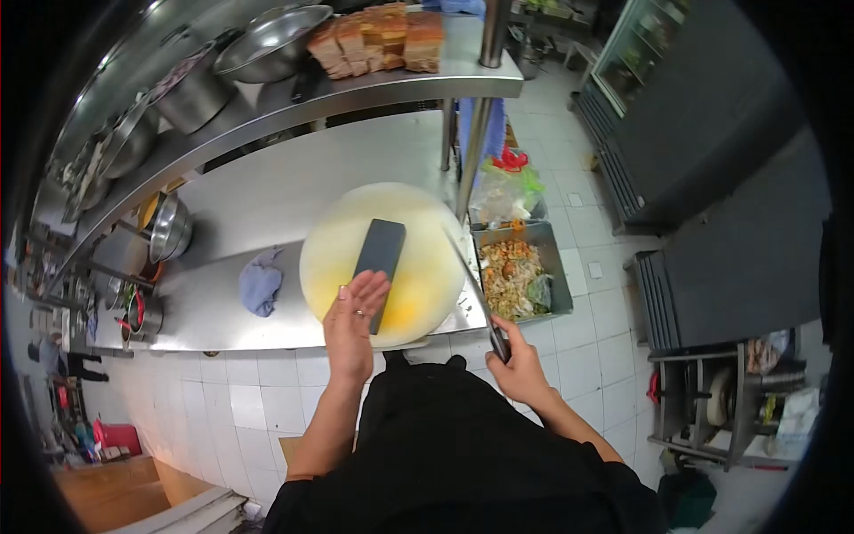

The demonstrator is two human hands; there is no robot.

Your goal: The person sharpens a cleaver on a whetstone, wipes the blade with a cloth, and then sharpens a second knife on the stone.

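Observation:
A round, pale cutting board (427,240) with yellow stains rests at the steel counter's front edge. On it lies a dark rectangular block (381,247). My left hand (353,329) is open, palm turned up, over the block's near end, and hides part of it. My right hand (519,363) is closed round the dark handle of a knife (481,298), right of the board. The knife's long blade points forward, its tip by the board's right edge.
A blue cloth (261,283) lies on the steel counter (222,218). Metal bowls (170,229) stand at the left. Above is a shelf (356,100) with meat slabs (382,40) and pots. Right of the counter stands a bin of food scraps (562,294).

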